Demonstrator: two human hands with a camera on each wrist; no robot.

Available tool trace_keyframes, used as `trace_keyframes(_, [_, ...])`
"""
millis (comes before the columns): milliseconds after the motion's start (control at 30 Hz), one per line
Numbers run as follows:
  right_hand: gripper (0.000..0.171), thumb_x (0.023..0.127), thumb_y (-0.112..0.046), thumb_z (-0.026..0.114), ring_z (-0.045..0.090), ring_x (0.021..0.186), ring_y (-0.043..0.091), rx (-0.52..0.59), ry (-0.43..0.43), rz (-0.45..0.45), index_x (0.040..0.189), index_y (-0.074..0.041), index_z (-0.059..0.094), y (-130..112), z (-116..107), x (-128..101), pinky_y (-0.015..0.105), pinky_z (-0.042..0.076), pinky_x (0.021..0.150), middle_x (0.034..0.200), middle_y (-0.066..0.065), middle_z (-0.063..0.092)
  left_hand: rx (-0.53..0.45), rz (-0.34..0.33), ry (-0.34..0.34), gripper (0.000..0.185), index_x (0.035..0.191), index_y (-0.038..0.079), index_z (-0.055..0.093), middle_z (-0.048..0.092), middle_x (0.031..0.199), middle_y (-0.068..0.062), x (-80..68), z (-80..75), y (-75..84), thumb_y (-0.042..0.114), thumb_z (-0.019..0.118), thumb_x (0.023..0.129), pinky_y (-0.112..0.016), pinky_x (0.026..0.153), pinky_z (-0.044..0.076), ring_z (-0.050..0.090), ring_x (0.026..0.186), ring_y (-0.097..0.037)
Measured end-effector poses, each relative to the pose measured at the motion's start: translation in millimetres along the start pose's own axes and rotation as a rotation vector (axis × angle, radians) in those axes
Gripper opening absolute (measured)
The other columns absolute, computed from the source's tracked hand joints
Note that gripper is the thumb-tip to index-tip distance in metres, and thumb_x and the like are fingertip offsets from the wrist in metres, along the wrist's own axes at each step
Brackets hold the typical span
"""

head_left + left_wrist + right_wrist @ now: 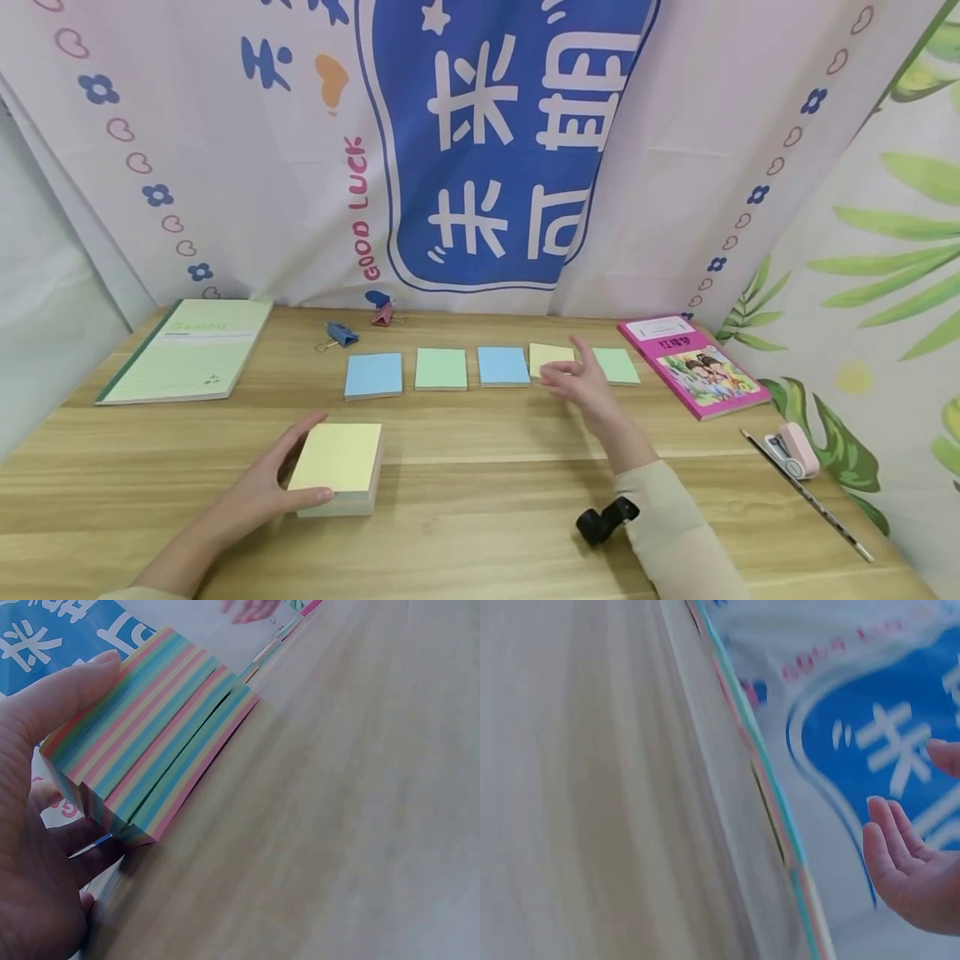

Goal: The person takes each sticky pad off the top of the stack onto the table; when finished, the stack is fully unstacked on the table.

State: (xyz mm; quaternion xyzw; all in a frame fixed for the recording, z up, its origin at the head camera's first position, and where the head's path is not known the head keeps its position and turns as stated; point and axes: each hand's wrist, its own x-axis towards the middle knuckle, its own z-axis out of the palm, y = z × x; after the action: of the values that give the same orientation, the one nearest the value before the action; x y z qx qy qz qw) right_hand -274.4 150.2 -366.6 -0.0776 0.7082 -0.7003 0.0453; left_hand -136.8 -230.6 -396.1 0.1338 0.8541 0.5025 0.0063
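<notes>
Gripping: left hand (270,479) pinches multicoloured sticky-note stack (339,458), yellow on top
Hovering: right hand (590,389), loosely spread, near yellow pad (546,356)

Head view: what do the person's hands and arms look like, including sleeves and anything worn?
Both the left hand and right hand are bare, with no gloves or rings showing. The right sleeve is plain pale beige, ending near the wrist, with a small black device by its cuff. Only a pale sliver of the left sleeve shows.
</notes>
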Motion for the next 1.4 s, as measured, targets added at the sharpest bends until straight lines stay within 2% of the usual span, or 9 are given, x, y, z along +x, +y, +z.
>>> trace_keyframes(100, [0.078, 0.077, -0.003, 0.061, 0.053, 0.092, 0.033, 0.041, -0.144, -0.041, 0.137, -0.011, 0.012, -12.9, 38.0, -13.8, 0.045, 0.038, 0.083, 0.106, 0.026, 0.05, 0.007, -0.001, 0.0, 0.084, 0.137, 0.014, 0.017, 0.022, 0.134, -0.023, 0.4, -0.2, 0.7, 0.019, 0.069, 0.072, -0.05, 0.088, 0.025, 0.024, 0.118, -0.037])
trace_keyframes(267, [0.08, 0.075, -0.001, 0.062, 0.049, 0.099, 0.03, 0.048, -0.42, -0.021, 0.137, -0.011, 0.013, -15.4, 97.0, -32.0, 0.036, 0.04, 0.082, 0.117, 0.027, 0.043, -0.013, 0.001, 0.001, 0.085, 0.137, 0.012, 0.017, 0.018, 0.135, -0.024, 0.4, -0.5, 0.8, 0.018, 0.07, 0.071, -0.057, 0.088, 0.019, 0.019, 0.119, -0.04])
trace_keyframes(400, [0.079, 0.074, -0.01, 0.066, 0.041, 0.109, 0.031, 0.003, -0.529, 0.03, 0.137, -0.018, 0.017, -7.6, 131.7, -42.0, 0.035, 0.037, 0.084, 0.123, 0.017, 0.041, -0.009, 0.006, -0.001, 0.084, 0.137, 0.013, 0.018, 0.018, 0.136, -0.024, 0.1, -0.6, -0.1, 0.018, 0.07, 0.071, -0.029, 0.093, 0.025, 0.019, 0.12, -0.04])
trace_keyframes(500, [0.076, 0.074, -0.016, 0.067, 0.04, 0.11, 0.024, -0.042, -0.534, 0.05, 0.135, -0.023, 0.021, -1.0, 149.1, -45.8, 0.036, 0.035, 0.086, 0.123, 0.009, 0.042, -0.002, 0.016, -0.001, 0.084, 0.137, 0.014, 0.018, 0.02, 0.135, -0.024, -0.1, -0.4, -0.5, 0.019, 0.07, 0.071, -0.012, 0.084, 0.024, 0.021, 0.119, -0.039])
trace_keyframes(767, [0.083, 0.072, -0.013, 0.069, 0.039, 0.111, 0.019, -0.114, -0.572, 0.029, 0.137, -0.014, 0.018, 14.8, 170.2, -51.5, 0.03, 0.032, 0.089, 0.124, 0.004, 0.04, 0.008, 0.026, 0.007, 0.084, 0.137, 0.011, 0.018, 0.025, 0.133, -0.024, -0.2, 1.3, 0.2, 0.019, 0.071, 0.071, -0.037, 0.089, 0.03, 0.027, 0.116, -0.037])
trace_keyframes(833, [0.086, 0.071, -0.011, 0.07, 0.039, 0.11, 0.015, -0.138, -0.59, -0.005, 0.137, -0.011, 0.015, 17.7, 173.7, -54.0, 0.027, 0.032, 0.089, 0.123, 0.002, 0.04, 0.001, 0.025, 0.012, 0.085, 0.137, 0.011, 0.018, 0.025, 0.132, -0.025, -0.4, 1.4, 0.3, 0.019, 0.071, 0.071, -0.048, 0.088, 0.028, 0.027, 0.116, -0.039])
trace_keyframes(933, [0.089, 0.07, -0.009, 0.071, 0.04, 0.106, 0.01, -0.163, -0.611, -0.064, 0.137, -0.008, 0.011, 21.1, 178.9, -58.0, 0.026, 0.031, 0.089, 0.12, -0.002, 0.041, -0.014, 0.029, 0.016, 0.085, 0.136, 0.01, 0.018, 0.025, 0.131, -0.026, -0.5, 1.0, -0.1, 0.018, 0.071, 0.07, -0.056, 0.087, 0.024, 0.027, 0.115, -0.041])
trace_keyframes(1067, [0.087, 0.07, -0.009, 0.071, 0.04, 0.106, 0.009, -0.172, -0.597, -0.126, 0.135, -0.005, 0.013, 23.2, 184.2, -61.7, 0.027, 0.03, 0.09, 0.117, -0.004, 0.042, -0.023, 0.023, 0.011, 0.085, 0.137, 0.009, 0.017, 0.024, 0.132, -0.027, -0.9, 0.1, -0.5, 0.018, 0.071, 0.071, -0.057, 0.087, 0.023, 0.025, 0.116, -0.042])
trace_keyframes(1400, [0.079, 0.066, -0.008, 0.074, 0.045, 0.098, 0.01, -0.214, -0.551, -0.131, 0.131, -0.007, 0.027, 18.4, 175.3, -59.7, 0.026, 0.036, 0.085, 0.11, -0.002, 0.046, 0.02, 0.001, 0.013, 0.085, 0.136, 0.011, 0.02, 0.028, 0.13, -0.023, 0.2, 1.3, -1.3, 0.021, 0.072, 0.07, -0.056, 0.088, 0.021, 0.026, 0.116, -0.038])
